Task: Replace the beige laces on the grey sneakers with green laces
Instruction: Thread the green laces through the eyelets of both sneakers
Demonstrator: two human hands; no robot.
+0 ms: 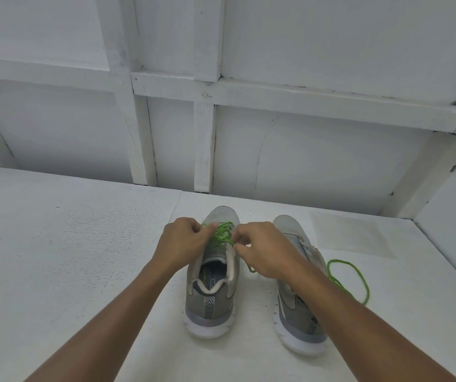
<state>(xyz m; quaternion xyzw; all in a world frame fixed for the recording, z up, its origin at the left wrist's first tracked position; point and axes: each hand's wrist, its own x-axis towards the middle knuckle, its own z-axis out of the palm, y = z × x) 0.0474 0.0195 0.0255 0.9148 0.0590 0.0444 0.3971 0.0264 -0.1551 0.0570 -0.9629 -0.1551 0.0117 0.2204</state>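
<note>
The left hand [182, 241] and right hand [265, 249] each keep a pinching grip on the green lace [222, 232] threaded through the left grey sneaker [210, 299] on the tabletop [83, 257]. The right grey sneaker [287, 226] stands just beside it. A loop of green lace [344, 261] lies to the right.

Bare white surface [70, 257] left of the sneakers [211, 301], green lace loop [360, 277] right, wall [317, 161] behind.
</note>
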